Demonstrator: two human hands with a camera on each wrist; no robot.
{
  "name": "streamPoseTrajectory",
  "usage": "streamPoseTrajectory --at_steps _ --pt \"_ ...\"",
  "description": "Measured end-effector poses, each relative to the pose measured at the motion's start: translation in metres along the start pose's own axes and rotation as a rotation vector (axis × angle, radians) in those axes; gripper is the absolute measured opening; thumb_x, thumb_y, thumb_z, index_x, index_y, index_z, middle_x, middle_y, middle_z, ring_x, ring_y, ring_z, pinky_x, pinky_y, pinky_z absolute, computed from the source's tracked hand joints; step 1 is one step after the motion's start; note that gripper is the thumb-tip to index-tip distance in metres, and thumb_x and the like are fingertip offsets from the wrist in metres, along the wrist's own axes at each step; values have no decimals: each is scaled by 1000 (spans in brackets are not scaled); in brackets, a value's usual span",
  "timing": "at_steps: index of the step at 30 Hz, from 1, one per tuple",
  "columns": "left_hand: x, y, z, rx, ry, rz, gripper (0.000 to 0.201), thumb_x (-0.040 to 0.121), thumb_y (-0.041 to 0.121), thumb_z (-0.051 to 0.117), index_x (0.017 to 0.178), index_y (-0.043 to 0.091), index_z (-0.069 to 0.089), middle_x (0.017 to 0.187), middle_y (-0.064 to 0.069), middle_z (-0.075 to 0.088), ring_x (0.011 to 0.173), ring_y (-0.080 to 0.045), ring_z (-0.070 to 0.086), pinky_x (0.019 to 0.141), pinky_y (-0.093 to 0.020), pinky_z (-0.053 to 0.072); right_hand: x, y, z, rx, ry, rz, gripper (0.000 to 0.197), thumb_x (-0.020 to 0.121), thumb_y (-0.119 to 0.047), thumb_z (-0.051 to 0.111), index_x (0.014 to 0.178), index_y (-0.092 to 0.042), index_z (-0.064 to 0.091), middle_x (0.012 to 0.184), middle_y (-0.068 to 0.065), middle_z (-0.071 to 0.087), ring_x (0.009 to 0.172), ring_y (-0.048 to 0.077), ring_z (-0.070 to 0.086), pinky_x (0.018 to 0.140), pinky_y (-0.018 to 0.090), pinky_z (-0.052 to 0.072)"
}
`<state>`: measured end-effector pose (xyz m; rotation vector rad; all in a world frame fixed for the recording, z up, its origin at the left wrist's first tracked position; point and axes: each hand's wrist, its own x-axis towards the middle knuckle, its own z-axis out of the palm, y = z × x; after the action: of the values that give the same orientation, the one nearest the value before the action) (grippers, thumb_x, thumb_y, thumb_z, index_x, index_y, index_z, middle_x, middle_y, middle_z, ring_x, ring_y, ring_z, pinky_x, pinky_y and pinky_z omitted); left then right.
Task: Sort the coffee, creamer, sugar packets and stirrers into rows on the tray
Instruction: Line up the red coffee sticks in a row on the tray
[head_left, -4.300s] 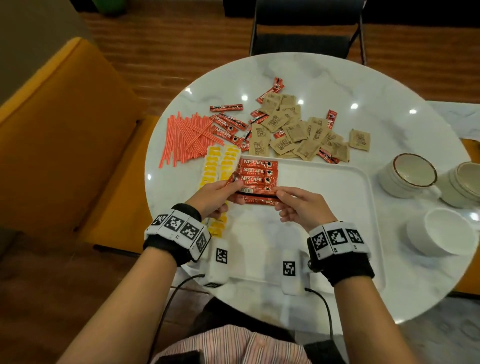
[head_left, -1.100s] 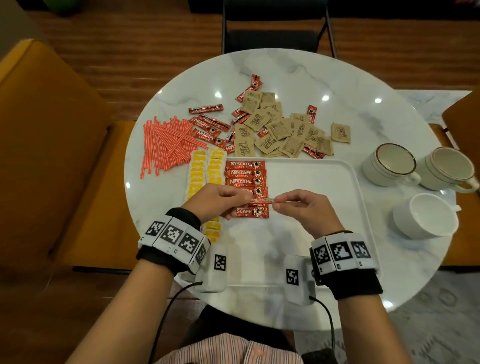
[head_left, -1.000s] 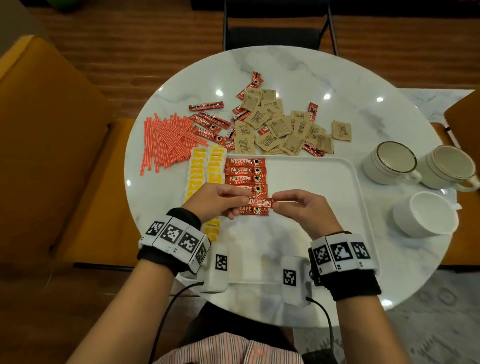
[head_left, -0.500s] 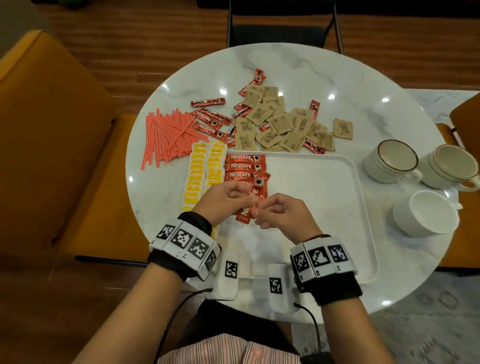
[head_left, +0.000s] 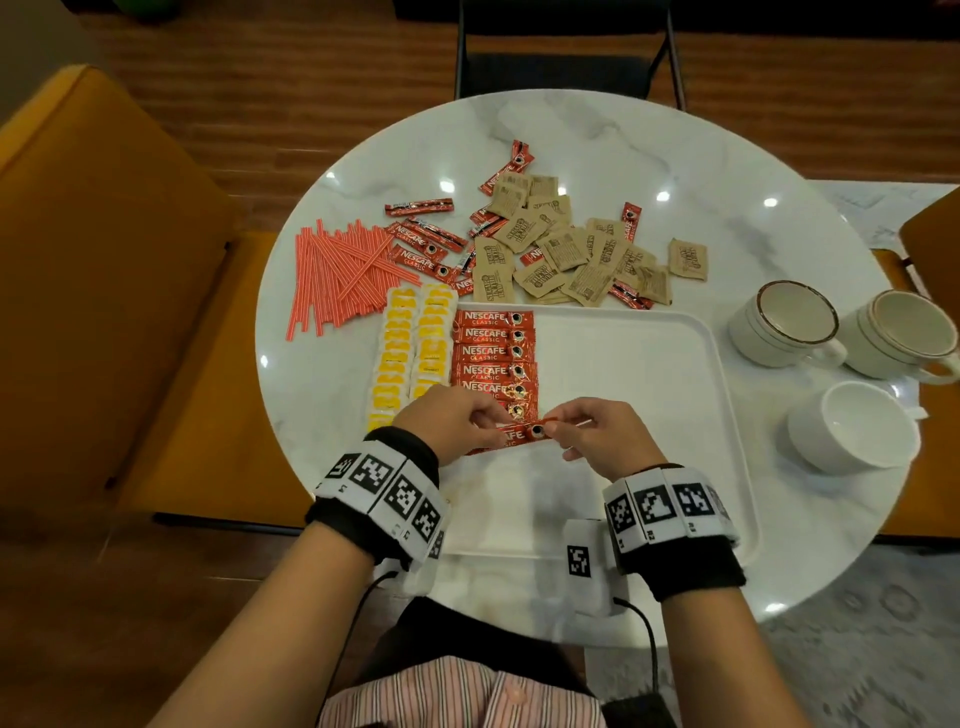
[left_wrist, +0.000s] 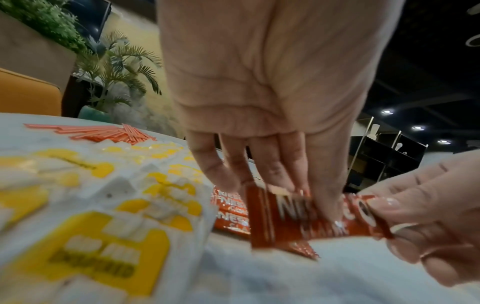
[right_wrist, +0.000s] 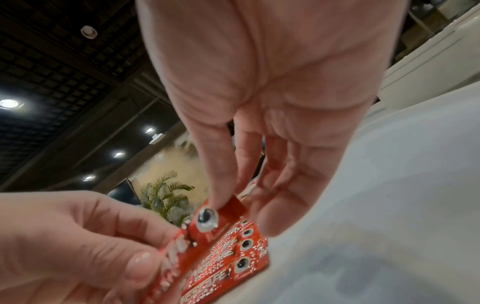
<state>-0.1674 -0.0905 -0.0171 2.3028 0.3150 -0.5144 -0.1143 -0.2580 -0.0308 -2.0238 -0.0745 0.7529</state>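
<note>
**One coffee stick pinched at both ends over the tray**

Both hands hold a red coffee stick (head_left: 519, 432) just above the white tray (head_left: 649, 364): left hand (head_left: 452, 422) pinches its left end, right hand (head_left: 597, 434) its right end, fingers curled. Beyond it lies the coffee row (head_left: 493, 358), creamer packets (head_left: 413, 353) left of that. Sugar packets (head_left: 571, 254) and stirrers (head_left: 337, 275) lie beyond the tray.

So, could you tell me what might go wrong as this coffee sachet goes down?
1. Both hands, left and right, pinch the sachet just above the coffee row; lowering it could nudge the laid ones askew.
2. The left hand sits beside the creamer rows and may brush them.
</note>
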Motion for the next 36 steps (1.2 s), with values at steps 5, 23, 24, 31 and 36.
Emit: streamPoseTrajectory --at_steps 5,23,24,31,36 --pt "1 -10 -12 150 167 -51 15 85 27 66 100 25 67 91 7 63 100 -12 51 84 -29 45 4 12 -3 61 23 139 19 84 -2 62 70 -14 61 65 6 60 56 17 56 85 41 53" --pt "5 -6 10 694 62 25 36 87 43 58 116 22 54 125 2 51 120 -21 39 97 -35 33 11 4 20 35 75 277 8 82 -4 66 78 -6 60 60 8 58 48 15 54 57 23 53" --pt "6 -6 11 695 68 23 36 87 43 57 116 22 53 125 2 51 120 -21 39 97 -35 33 11 3 21 28 82 274 9 82 -4 67 77 -7 60 60 7 58 48 15 53 55 21 52" --pt "9 -9 13 722 111 33 37 89 44 54 118 21 53 124 2 53 121 -21 39 99 -35 32 11 2 21 38 88 278 9 81 -7 69 78 -3 62 60 9 59 48 16 55 52 22 53" --pt "10 -11 13 744 126 34 36 90 43 53 118 21 55 124 2 54 121 -21 38 98 -34 32 12 2 21 5 88 262 9 80 -6 69 75 -4 62 60 7 60 48 15 57 52 21 54"
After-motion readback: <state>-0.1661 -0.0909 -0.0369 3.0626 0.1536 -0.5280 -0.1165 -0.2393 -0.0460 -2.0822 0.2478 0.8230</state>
